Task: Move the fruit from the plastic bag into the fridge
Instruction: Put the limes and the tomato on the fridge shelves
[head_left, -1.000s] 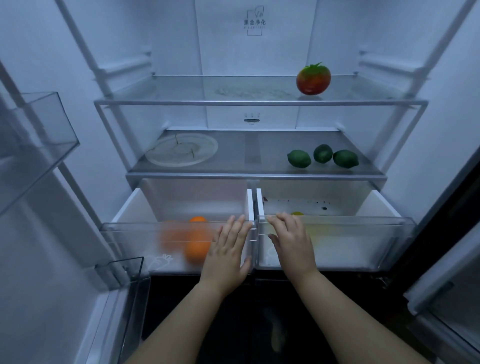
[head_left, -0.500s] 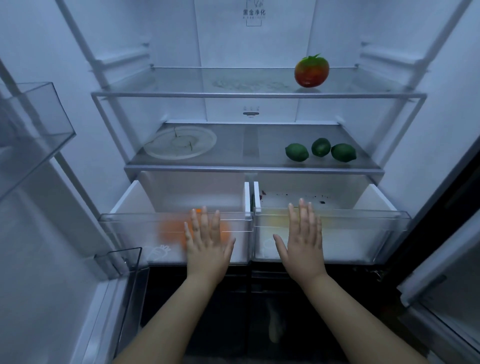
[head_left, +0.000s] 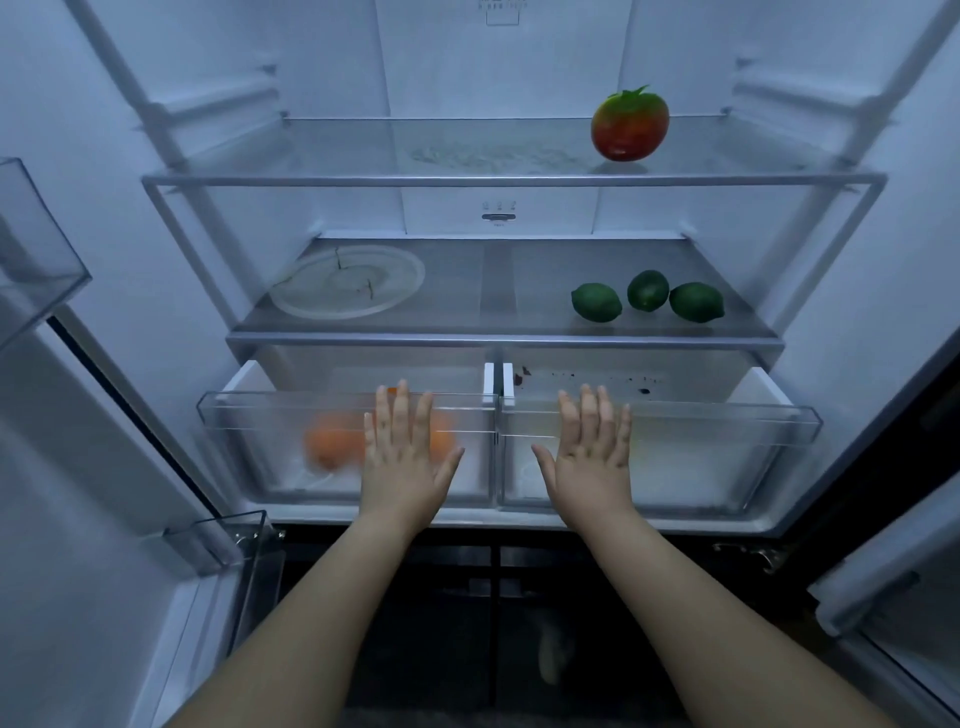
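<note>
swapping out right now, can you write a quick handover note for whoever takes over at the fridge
Left hand: open, flat on the front of the left drawer. Right hand: open, flat on the right drawer.
Fruit: oranges in the left drawer, three limes on the lower shelf, red-green fruit on the upper shelf. Plastic bag not in view.
Done: fruit is inside.
Left: both drawers stand pulled out, so probably push them shut, then close the doors.

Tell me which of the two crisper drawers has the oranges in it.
The left drawer, under the left hand: orange fruit shows through its clear front. The right drawer shows none.
</note>
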